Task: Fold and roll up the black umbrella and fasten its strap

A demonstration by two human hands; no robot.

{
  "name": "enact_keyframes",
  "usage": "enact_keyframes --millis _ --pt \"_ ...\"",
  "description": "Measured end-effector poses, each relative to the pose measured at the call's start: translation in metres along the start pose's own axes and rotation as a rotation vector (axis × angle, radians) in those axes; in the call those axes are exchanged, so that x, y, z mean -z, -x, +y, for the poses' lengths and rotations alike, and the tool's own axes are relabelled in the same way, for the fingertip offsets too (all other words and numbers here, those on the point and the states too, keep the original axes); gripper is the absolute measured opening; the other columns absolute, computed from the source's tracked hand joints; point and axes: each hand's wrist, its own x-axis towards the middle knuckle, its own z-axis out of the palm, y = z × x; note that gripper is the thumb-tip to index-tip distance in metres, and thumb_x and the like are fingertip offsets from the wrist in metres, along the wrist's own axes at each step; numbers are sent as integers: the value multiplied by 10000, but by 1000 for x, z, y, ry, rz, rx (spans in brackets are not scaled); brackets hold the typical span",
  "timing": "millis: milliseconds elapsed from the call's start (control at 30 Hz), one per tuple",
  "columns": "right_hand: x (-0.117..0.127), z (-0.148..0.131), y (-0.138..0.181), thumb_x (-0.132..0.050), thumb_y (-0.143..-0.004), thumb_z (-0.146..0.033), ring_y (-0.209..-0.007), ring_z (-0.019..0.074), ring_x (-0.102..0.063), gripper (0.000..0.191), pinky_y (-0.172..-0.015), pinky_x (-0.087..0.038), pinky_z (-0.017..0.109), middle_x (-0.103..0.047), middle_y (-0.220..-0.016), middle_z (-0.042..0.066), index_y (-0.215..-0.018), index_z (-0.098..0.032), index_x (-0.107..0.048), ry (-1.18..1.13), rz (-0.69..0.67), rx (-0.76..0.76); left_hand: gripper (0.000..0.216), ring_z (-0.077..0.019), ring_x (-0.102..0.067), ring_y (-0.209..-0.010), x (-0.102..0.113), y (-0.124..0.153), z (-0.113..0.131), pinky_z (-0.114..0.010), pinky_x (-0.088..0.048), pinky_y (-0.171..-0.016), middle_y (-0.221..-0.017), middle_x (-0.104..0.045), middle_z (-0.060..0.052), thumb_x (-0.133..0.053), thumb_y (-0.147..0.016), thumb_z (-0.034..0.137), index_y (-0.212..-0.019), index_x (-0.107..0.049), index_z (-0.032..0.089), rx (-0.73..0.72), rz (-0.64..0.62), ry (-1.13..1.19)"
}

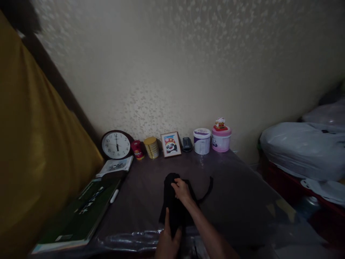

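A black cloth item (170, 196) lies on the table in front of me, with a narrow dark strap (207, 190) curling out to its right. The dark fabric hides its exact kind. Over its upper part, my right hand (182, 189) is closed, thumb and fingertips pinching the cloth. My left hand (168, 239) is at the near edge of the same cloth. Its index finger points forward along the fabric, with the thumb spread away from it.
Along the wall stand a clock (115, 145), a red can (137, 150), a yellow tin (151, 147), a framed panda picture (171, 144), a dark device (187, 144) and two tubs (202, 142). Books (78, 212) and a white marker (114, 196) lie left, beside a yellow curtain (40, 144).
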Motion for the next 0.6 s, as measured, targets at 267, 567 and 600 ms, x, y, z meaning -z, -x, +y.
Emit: enact_keyframes --millis 267,567,600 --pt "-1 -22 8 -455 -837 -245 -537 121 -636 307 -514 -438 196 -699 -766 57 -1100 -127 -562 205 -51 37 834 -179 -513 -1150 3 -3 -7 -301 -369 -982 -1227 -562 -126 -519 -759 311 -1397 -34 80 16 60 106" --pt "-7 -39 22 -368 -889 -215 -911 210 -639 264 -735 -423 264 -686 -924 138 -1016 -137 -585 422 -66 126 774 -218 -457 -1205 10 8 -8 -303 -356 -978 -1306 -457 -214 -437 -797 417 -1367 -115 3 89 136 -137" --pt "-8 -40 23 -373 -884 -205 -936 215 -631 263 -749 -420 269 -683 -942 141 -1025 -137 -585 437 -71 133 771 -220 -494 -1170 11 11 -6 -306 -380 -948 -1280 -486 -215 -414 -811 406 -1376 -64 14 68 135 -163"
